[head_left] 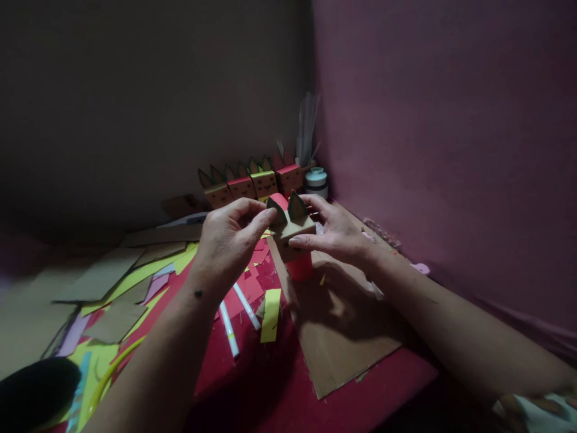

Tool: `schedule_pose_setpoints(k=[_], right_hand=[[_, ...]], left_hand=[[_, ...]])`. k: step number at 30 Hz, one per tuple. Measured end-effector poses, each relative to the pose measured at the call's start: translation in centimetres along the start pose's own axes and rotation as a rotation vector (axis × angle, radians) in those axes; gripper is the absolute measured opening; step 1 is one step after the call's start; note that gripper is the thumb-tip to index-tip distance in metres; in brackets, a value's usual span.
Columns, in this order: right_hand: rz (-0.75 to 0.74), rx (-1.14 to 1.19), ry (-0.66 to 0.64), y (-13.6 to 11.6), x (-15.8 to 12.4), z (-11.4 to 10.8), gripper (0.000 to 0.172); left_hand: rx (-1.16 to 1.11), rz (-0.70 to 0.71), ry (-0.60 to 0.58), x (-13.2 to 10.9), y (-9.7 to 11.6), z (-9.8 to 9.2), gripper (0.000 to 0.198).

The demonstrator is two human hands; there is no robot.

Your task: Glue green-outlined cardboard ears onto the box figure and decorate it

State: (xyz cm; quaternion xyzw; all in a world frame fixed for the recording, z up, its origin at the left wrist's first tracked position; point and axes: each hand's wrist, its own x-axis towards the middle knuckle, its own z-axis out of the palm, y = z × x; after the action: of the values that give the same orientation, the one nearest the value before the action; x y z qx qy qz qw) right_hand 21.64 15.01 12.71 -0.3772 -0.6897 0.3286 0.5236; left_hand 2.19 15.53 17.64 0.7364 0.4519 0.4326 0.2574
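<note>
L hand: narrow pinch, thumb + finger on one pointed ear of cardboard box. R hand: curved round same box, thumb across front. Box upright at ctr of frame, w/ red lower part, above cardboard sheet; contact below unclear. Yellow strip + 2 white sticks on red counter, lower ctr. Row of similar eared boxes behind, upper ctr, nr lidded jar. Paper/cardboard scraps, lower L.

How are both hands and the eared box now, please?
Left hand on one ear. Right hand gripping the box. Box roughly upright between them. Nothing visibly blocking either hand.
</note>
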Motion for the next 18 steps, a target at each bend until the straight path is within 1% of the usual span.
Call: schedule_pose_setpoints(k=[4,8,12,18], right_hand=[[-0.024,-0.008,0.027,0.01,-0.05,0.19,0.061],[-0.06,-0.031,0.08,0.46,0.01,0.38,0.064],[-0.08,-0.033,0.086,0.74,-0.03,0.41,0.064],[-0.091,-0.056,0.095,0.87,-0.04,0.47,0.064]], left_hand=[[0.013,0.01,0.019,0.12,-0.05,0.01,0.019],[0.012,0.02,0.018,0.39,-0.22,-0.12,0.019],[-0.008,0.05,0.019,0.65,-0.47,-0.25,0.019],[-0.035,0.012,0.018,0.53,-0.46,-0.16,0.024]])
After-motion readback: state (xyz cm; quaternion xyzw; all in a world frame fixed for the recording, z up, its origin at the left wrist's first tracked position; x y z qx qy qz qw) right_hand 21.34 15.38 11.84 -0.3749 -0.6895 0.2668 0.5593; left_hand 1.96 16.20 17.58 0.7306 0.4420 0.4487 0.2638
